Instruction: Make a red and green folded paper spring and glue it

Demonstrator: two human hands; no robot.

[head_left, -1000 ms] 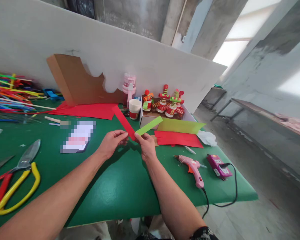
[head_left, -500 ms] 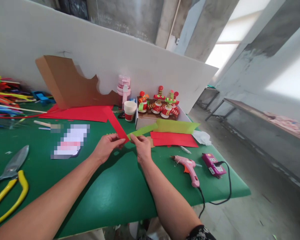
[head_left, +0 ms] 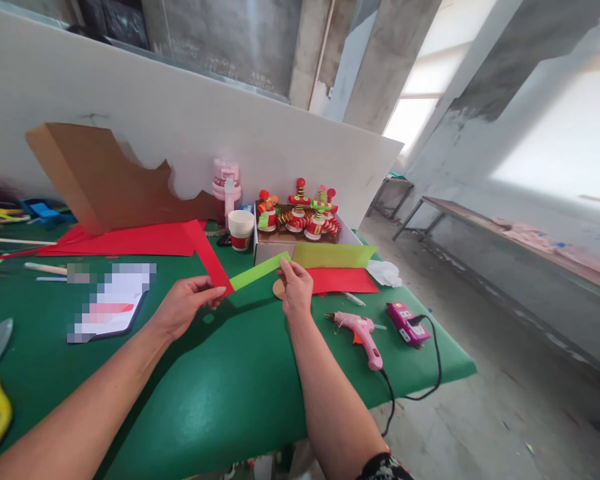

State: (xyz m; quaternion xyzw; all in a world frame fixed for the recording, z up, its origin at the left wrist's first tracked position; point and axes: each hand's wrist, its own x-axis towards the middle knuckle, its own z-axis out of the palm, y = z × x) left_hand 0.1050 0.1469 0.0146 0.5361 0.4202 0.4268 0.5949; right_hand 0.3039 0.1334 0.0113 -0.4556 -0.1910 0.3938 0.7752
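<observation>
**Centre of frame: red strip [head_left: 209, 257] and green strip [head_left: 259, 271] of paper, met at one corner, held just over a green tabletop [head_left: 220, 380]**

Just left of centre, left hand [head_left: 183, 308] closed in a pinch, thumb and forefinger pressed together on the corner where the two strips meet. Just right of centre, right hand [head_left: 296, 290] also pinched shut, fingertips clamped on the far upper end of the green strip, drawing it out in a line slanting up to the right. Red strip slanting up and left from the pinch, far end reaching a large red sheet [head_left: 130, 239] at mid left. Together, a shallow V open toward the top of the frame.

Likely risks, judged from this pose:
- Separation or skewing of the strips at the corner, with any loosening of the left pinch. Cannot tell whether the joint is glued.
- Tearing or creasing of thin paper from too firm a pull by the right hand.
- Contact between right forearm and the pink glue gun [head_left: 357, 329], lying close beside it at lower right with nozzle pointing left. Heat not visible.
- Snagging of its black cord, looped off the tabletop edge.

Behind the strips, near upper centre: a paper cup [head_left: 241, 229] and a box of small figures [head_left: 300, 217], within easy knocking range of the paper.
</observation>
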